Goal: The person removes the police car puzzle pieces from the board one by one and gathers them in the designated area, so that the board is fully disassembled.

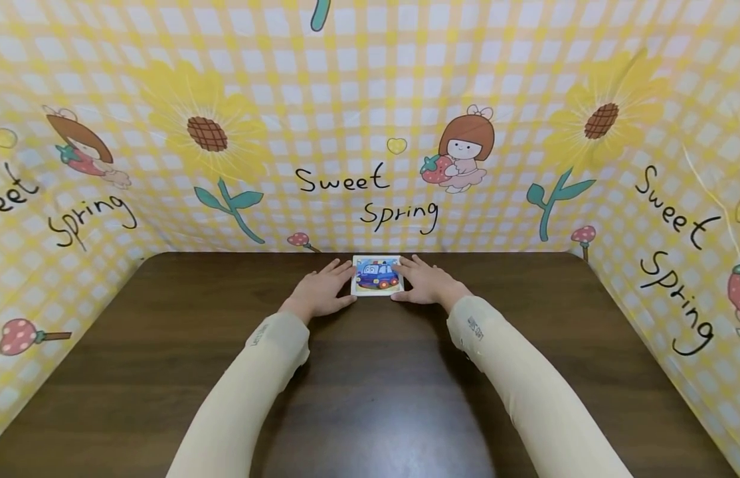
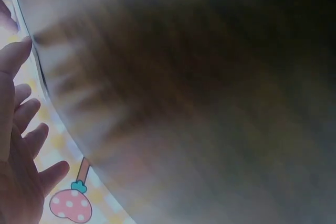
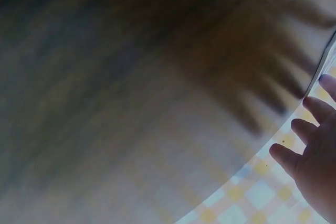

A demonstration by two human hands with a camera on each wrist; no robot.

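A small square picture board (image 1: 377, 276) with a light border and a blue cartoon car lies flat near the table's far edge. At its left side my left hand (image 1: 320, 290) rests with fingers stretched forward, fingertips right at the border. My right hand (image 1: 428, 282) mirrors it on the other side, with fingertips reaching over the border and the thumb near the bottom corner. In the left wrist view the fingers of the left hand (image 2: 23, 150) are spread and fairly straight. The right wrist view likewise has spread fingers on the right hand (image 3: 317, 156); the board is hidden there.
The dark brown wooden table (image 1: 370, 398) has a glossy surface that reflects light and the hands. Behind it and along both sides hangs a yellow checked cloth (image 1: 346, 99) printed with sunflowers, girls and strawberries.
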